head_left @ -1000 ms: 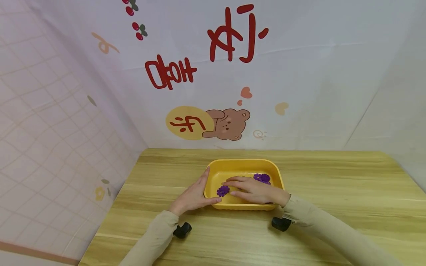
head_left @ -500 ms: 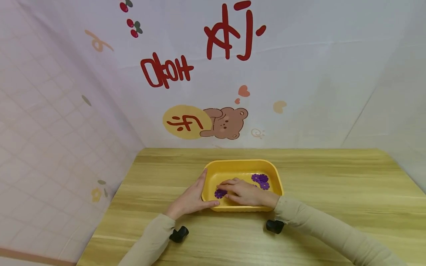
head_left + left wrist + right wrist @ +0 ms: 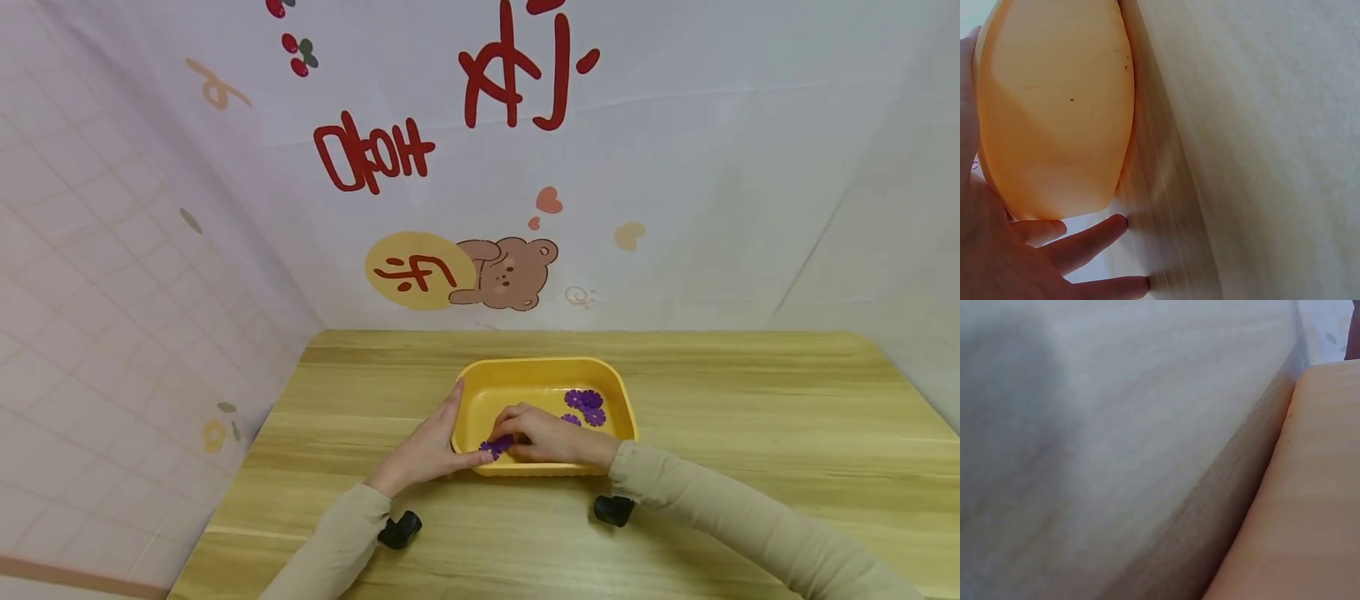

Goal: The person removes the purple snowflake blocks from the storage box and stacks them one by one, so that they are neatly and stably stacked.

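A yellow plastic bin [image 3: 540, 371] rests on the wooden table. My left hand [image 3: 420, 450] steadies its left end, thumb across the near rim; the left wrist view shows fingers [image 3: 1088, 244] spread straight by the bin's outer wall [image 3: 1054, 112]. Inside the near left corner, my right hand [image 3: 547, 437] has its fingers curled and pinches purple snowflake discs [image 3: 491, 450], partly hidden by the fingertips. Several more purple snowflake discs [image 3: 588, 404] lie toward the bin's right side. The right wrist view holds only the bin's near wall [image 3: 1310, 487] and the table, the hand's fingertips being out of sight.
Bare wooden tabletop [image 3: 750, 433] extends around the bin. Behind the table hangs a white printed cloth [image 3: 697, 192] with red characters and a bear. Black wrist devices [image 3: 400, 530] sit under both sleeves.
My right hand has moved left and nearer inside the bin, its fingers curling from extended onto the purple snowflake discs, which shifted toward the near wall. The left hand keeps its place on the bin.
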{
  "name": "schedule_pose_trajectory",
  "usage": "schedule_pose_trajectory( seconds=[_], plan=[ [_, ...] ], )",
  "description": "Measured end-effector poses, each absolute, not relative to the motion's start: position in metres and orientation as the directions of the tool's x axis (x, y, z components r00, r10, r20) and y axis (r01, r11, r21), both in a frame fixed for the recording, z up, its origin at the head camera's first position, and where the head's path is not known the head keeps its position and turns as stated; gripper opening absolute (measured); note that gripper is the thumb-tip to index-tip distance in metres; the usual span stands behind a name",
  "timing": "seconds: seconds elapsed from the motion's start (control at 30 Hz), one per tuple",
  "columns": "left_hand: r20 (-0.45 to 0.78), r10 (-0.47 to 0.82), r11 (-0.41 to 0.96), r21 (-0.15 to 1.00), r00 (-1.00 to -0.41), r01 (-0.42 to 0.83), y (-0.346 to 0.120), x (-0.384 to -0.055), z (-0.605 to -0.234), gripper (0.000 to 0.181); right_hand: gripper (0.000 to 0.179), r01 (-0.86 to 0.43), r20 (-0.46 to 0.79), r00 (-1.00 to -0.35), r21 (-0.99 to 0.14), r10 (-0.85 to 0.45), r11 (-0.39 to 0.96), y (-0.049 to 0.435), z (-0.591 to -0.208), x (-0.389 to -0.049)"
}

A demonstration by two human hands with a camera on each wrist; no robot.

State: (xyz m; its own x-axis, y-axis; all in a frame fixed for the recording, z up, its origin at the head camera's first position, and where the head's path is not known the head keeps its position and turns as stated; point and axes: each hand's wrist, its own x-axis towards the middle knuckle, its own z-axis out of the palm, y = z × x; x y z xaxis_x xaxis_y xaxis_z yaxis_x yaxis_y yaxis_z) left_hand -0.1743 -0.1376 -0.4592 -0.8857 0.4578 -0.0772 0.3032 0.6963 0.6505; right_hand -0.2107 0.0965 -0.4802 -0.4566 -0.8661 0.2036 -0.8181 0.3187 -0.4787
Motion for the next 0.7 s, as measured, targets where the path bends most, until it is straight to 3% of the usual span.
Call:
schedule_pose_trajectory(
  seconds=[0.3,0.7],
  plan=[
    [-0.081,0.46,0.695,0.653,-0.884,0.302,-0.139,-0.175,-0.457,0.117,0.026,-0.732,0.086,-0.531,-0.549,-0.843,0.405,0.093,-0.474,-0.209],
    [-0.075,0.447,0.702,0.647,-0.891,0.298,-0.156,-0.174,-0.457,0.116,0.032,-0.658,0.169,-0.622,-0.642,-0.764,0.394,0.108,-0.451,-0.208]
  ],
)
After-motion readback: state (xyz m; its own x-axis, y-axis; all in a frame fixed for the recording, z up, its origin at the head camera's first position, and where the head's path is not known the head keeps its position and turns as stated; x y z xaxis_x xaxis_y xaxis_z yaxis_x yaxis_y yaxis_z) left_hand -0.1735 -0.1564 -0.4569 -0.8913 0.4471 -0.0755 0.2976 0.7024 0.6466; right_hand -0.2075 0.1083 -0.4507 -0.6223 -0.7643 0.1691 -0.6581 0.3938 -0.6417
